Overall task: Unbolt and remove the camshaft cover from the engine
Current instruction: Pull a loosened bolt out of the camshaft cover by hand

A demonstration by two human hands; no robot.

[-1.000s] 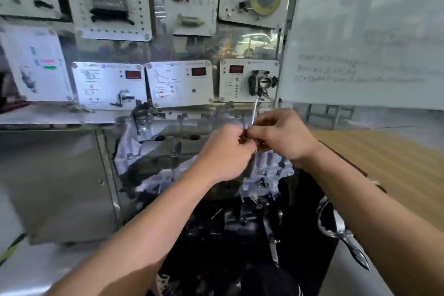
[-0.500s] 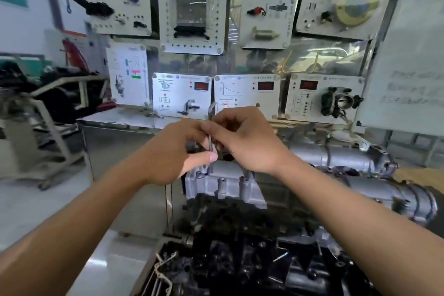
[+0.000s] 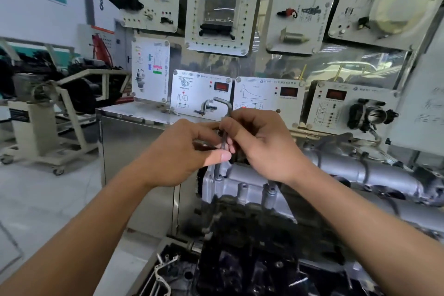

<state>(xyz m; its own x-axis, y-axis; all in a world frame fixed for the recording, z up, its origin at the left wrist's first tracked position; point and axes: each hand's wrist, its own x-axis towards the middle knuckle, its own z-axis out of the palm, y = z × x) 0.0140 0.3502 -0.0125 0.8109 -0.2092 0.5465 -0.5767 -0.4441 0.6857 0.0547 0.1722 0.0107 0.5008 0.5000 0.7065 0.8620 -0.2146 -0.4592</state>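
Observation:
A silver camshaft cover [image 3: 252,190] tops the dark engine [image 3: 252,247] at centre right. An L-shaped hex key [image 3: 224,108] stands upright, its lower tip in a bolt hole at the cover's left end [image 3: 218,176]. My left hand [image 3: 187,151] pinches the key's shaft between thumb and fingers. My right hand [image 3: 262,142] grips the same shaft from the right, just below the bend. The hands hide the middle of the key.
A steel cabinet [image 3: 134,142] stands behind the engine, backed by a wall of white training panels [image 3: 223,12]. A throttle body [image 3: 372,115] is mounted on the right panel. Wheeled engine stands [image 3: 48,113] sit at the left. Loose metal parts [image 3: 163,269] lie at bottom centre.
The view has swung left along the engine. Both hands, still together on the hex key, have moved from the cover's right end to a bolt at its left end, and the key stands upright there.

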